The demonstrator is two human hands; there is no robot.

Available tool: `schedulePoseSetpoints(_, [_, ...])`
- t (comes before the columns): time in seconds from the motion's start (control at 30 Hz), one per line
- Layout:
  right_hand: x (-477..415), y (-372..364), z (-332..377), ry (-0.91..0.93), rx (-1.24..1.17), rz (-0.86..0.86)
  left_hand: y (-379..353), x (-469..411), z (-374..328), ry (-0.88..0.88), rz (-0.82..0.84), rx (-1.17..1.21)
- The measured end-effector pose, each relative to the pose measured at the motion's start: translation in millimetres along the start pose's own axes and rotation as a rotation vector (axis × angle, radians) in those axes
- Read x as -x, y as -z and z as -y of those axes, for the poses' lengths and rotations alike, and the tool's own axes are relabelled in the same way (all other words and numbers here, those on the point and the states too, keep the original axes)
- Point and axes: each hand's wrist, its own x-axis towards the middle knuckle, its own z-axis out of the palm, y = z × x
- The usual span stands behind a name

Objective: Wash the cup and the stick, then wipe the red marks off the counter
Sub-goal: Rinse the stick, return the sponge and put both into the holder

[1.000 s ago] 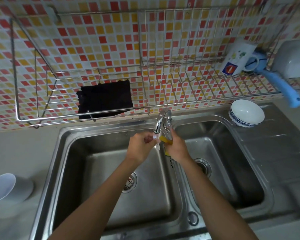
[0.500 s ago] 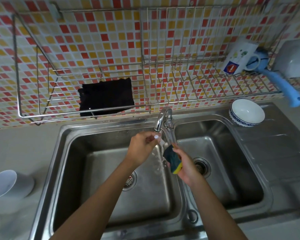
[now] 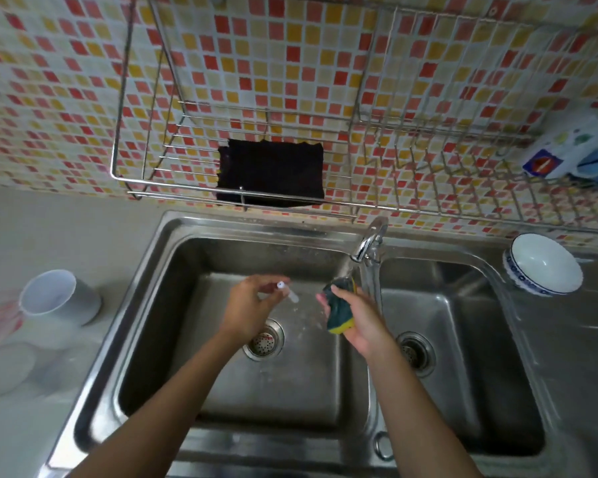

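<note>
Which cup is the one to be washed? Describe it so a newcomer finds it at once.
Start at the double steel sink. The cup sits on the pale counter to its left. Unlike the blue-rimmed bowl right of the sink, it is plain grey outside and white inside.

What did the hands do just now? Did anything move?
The hands came apart. The left hand carried the stick leftward, away from the tap; the right hand drew the sponge off the stick and now holds it under the water. Both grips, the cup and the bowl stayed the same.
</note>
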Motion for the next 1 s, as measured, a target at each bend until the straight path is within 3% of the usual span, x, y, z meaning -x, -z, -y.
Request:
schedulePoseSetpoints(0.3, [-4.3,-1.8,-12.3,0.133,0.277,-0.041,20.0,33.2,40.5,0.193,-0.101,0.046])
schedulePoseSetpoints(0.47, [-9.5,0.3,-16.9,0.187,0.338,-0.1,16.5,33.1,35.1,0.187,-0.117,0.057])
schedulePoseSetpoints(0.63, [-15.6,10.5,-7.3,0.112,0.255,-0.173,10.7,27.5,22.9,0.189,-0.105,0.063])
schedulePoseSetpoints(0.77, [-29.5,12.2,10.6,0.242,0.378,-0.258,6.2,25.5,17.6,0.19,-0.09,0.062])
schedulePoseSetpoints(1.0, [-48.5,12.0,42.2,0.214,0.555,-0.179,5.6,21.9,13.5,0.185,-0.078,0.05])
